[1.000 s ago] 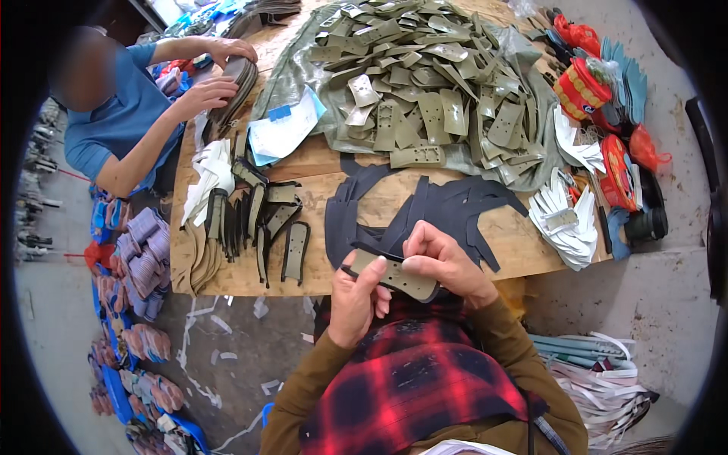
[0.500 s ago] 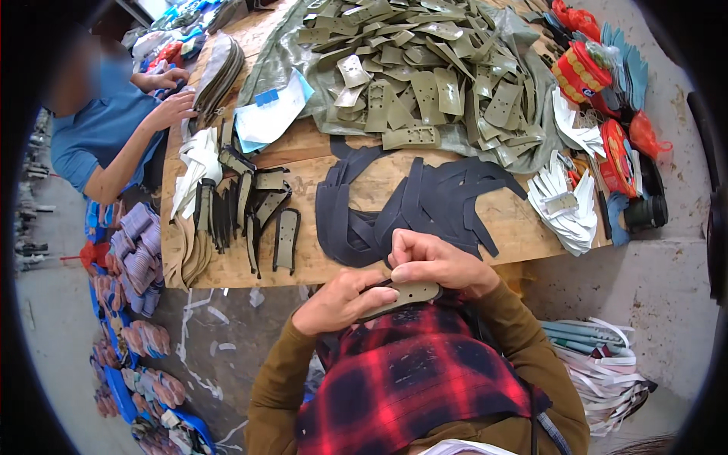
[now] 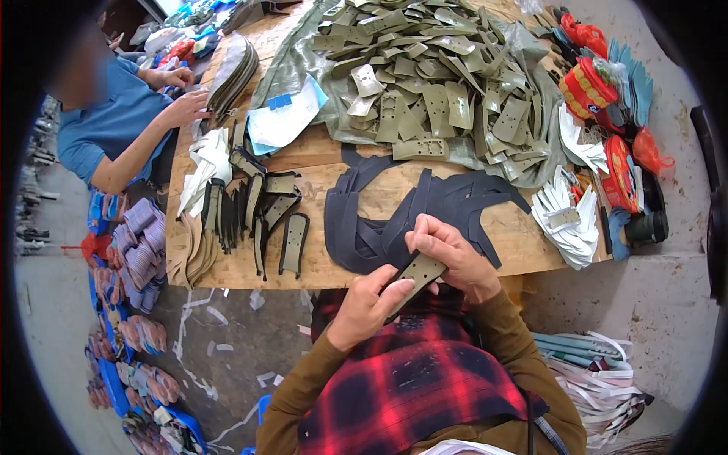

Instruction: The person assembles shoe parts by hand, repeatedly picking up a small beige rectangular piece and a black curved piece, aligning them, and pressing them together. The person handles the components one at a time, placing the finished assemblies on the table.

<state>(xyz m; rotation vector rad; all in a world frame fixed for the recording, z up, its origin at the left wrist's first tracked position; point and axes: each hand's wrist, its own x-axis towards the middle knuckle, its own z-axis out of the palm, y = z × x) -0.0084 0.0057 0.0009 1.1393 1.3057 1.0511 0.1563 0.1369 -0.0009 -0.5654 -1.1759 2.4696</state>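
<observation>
A black-edged, olive-green perforated plate (image 3: pixel 423 271) is gripped by the left hand (image 3: pixel 365 309); right hand (image 3: pixel 461 262) curled at its far end, hold unclear!

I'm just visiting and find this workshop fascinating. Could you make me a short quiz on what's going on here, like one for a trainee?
1. True or false: the left hand is holding an olive plate with a dark edge.

2. What lies on the wooden table just beyond the two hands?
A. Yellow ropes
B. Dark flat pieces
C. Glass bottles

3. Fill in the blank: seen from the worker's side, the white and blue paper lies to the ____ of the big olive pile.

Key: 1. True. 2. B. 3. Left.
</observation>
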